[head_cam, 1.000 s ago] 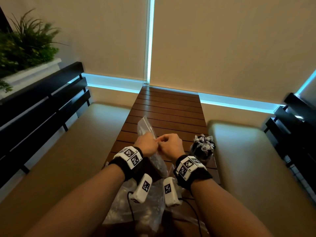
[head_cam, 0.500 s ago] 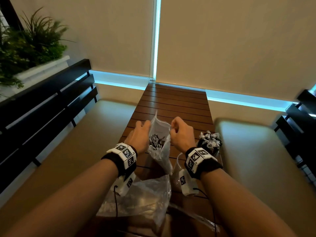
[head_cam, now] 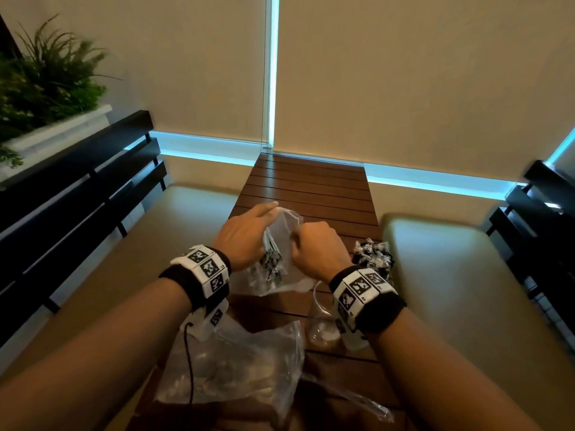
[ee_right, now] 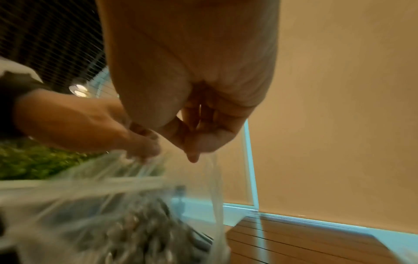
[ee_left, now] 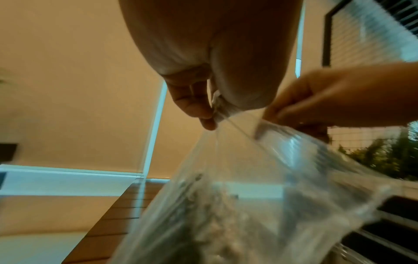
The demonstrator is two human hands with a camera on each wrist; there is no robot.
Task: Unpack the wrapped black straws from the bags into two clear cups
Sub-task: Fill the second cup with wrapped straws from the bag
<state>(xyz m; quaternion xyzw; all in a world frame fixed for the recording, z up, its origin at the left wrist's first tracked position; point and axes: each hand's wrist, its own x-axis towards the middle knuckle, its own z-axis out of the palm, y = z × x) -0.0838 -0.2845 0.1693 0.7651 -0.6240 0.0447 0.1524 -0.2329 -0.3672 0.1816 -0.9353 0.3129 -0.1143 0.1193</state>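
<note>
A slatted wooden table (head_cam: 306, 185) runs away from the viewer between two cushioned benches, with pale roller blinds and a strip of blue light at the far end.

Above the middle of the table the left hand (head_cam: 245, 237) pinches the left edge of the mouth of a clear plastic bag (head_cam: 280, 244) between thumb and fingers, the other fingers stretched forward. The right hand (head_cam: 317, 247), fingers curled in, pinches the opposite edge, so the mouth is held apart between them. Inside the bag lies a bundle of wrapped black straws (head_cam: 272, 262); both wrist views show it only as a blurred dark and silvery mass.

To the right of the right hand, a clear cup (head_cam: 373, 259) stands full of wrapped straws, its lower part hidden by the wrist. Nearer, a second clear cup (head_cam: 320, 321) stands partly behind the right wristband; what it contains is hard to make out. On the near left of the table lies a crumpled clear bag (head_cam: 242, 368), its contents unclear. A planter with green foliage (head_cam: 46, 85) sits far left behind a dark slatted bench back.

The wristbands carry black and white square marker patterns; no readable writing shows.
</note>
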